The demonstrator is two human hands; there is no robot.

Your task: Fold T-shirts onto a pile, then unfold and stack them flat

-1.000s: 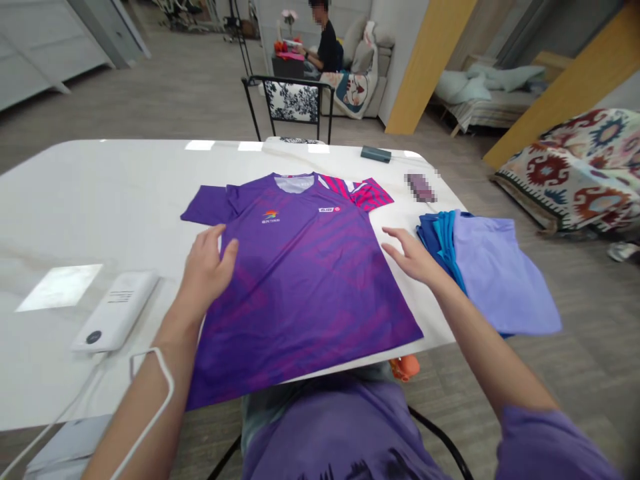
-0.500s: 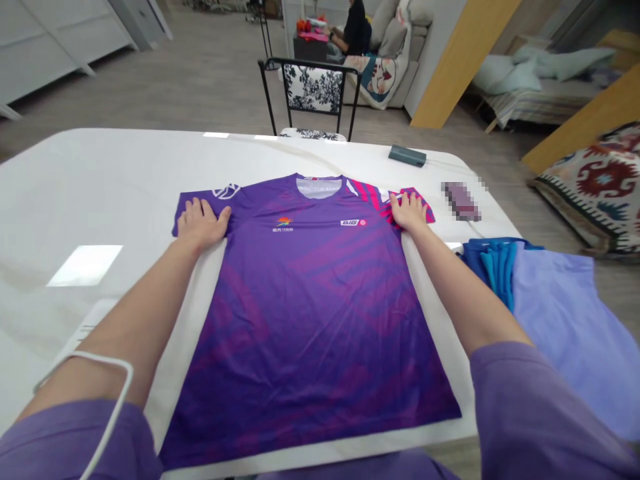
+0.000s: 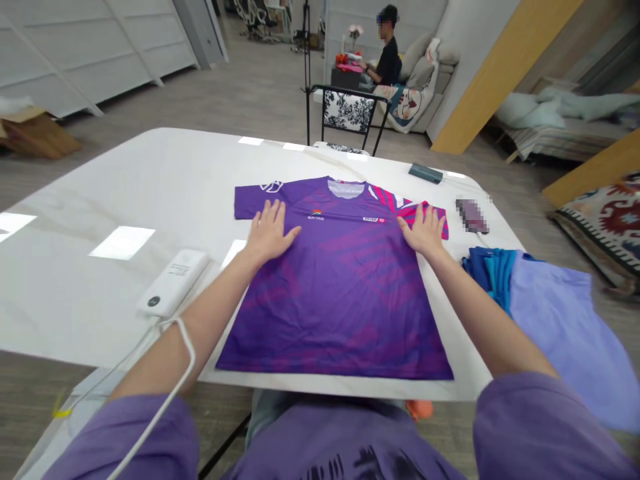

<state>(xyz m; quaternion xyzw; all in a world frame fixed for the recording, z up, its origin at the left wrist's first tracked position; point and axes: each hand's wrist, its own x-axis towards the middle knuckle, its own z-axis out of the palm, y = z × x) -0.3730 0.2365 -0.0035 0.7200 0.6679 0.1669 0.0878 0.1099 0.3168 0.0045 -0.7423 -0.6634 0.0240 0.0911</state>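
A purple T-shirt (image 3: 335, 293) with pink stripes on one shoulder lies spread flat on the white table, its collar toward the far side. My left hand (image 3: 271, 233) rests palm down, fingers spread, at the shirt's left side just below the sleeve. On the right, my right hand (image 3: 421, 230) is flat with fingers apart, over the pink-striped sleeve. Neither hand grips the cloth. Small logos show across the chest.
The white table (image 3: 100, 193) carries a white power bank (image 3: 175, 283) with a cable on the left. Folded blue clothes (image 3: 493, 273) and a lavender garment (image 3: 555, 313) lie right. A dark case (image 3: 425, 173) and a blurred-out phone-like object sit far right. Beyond stand a chair (image 3: 349, 112) and a seated person (image 3: 387, 60).
My left hand has come off the left sleeve, down and inward to the shirt's side. My right hand stays near its sleeve. The head view has shifted, showing the power bank.
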